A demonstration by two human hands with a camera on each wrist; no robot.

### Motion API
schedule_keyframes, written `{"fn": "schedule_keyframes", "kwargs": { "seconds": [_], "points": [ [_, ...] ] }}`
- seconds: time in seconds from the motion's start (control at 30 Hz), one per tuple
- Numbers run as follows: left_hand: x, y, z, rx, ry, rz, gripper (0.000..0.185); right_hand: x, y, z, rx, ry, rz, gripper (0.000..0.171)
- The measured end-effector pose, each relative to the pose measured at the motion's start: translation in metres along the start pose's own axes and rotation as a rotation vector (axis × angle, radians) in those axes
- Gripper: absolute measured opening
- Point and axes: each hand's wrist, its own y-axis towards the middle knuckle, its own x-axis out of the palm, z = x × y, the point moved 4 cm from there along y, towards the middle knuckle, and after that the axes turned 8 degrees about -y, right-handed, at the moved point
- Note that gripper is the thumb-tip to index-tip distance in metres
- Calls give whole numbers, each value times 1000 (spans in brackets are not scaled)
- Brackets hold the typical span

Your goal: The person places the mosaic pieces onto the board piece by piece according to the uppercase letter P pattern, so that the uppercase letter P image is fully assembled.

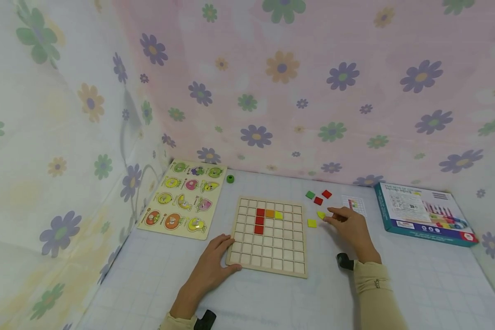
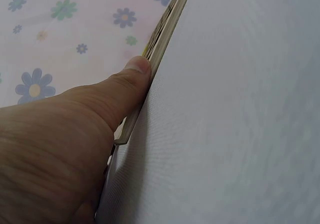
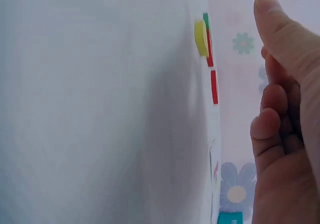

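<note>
A wooden grid board (image 1: 272, 254) lies on the table with three red tiles (image 1: 259, 220), an orange tile (image 1: 270, 213) and a yellow tile (image 1: 278, 215) in its cells. My left hand (image 1: 208, 270) spans the board's near left corner, fingers at the left edge and thumb against the near edge. To the right of the board, my right hand (image 1: 349, 229) hovers beside a loose yellow piece (image 1: 321, 215), which the right wrist view shows on the table, apart from the fingers. The right fingers curl loosely with the thumb extended, holding nothing.
Another yellow tile (image 1: 311, 223) lies beside the board. Behind it are a green tile (image 1: 310, 195) and two red tiles (image 1: 322, 197). A pattern card (image 1: 358, 206) and a box (image 1: 426, 213) sit right; a fruit puzzle board (image 1: 177, 197) and green ring (image 1: 230, 178) stand left.
</note>
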Motion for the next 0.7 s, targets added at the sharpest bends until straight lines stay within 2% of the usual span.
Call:
{"fn": "schedule_keyframes", "kwargs": {
  "seconds": [0.13,0.3,0.43,0.7],
  "points": [
    [0,0,0,-14,-4,-16,77,-5,2,11,29,19,11,48],
    [0,0,-1,-12,-4,-16,78,-1,7,17,43,11,-19,50],
    [1,-1,-2,2,5,-14,78,3,11,18,44,1,-30,51],
    [2,0,-3,-19,6,-17,77,8,20,14,74,-1,-33,50]
  ]
}}
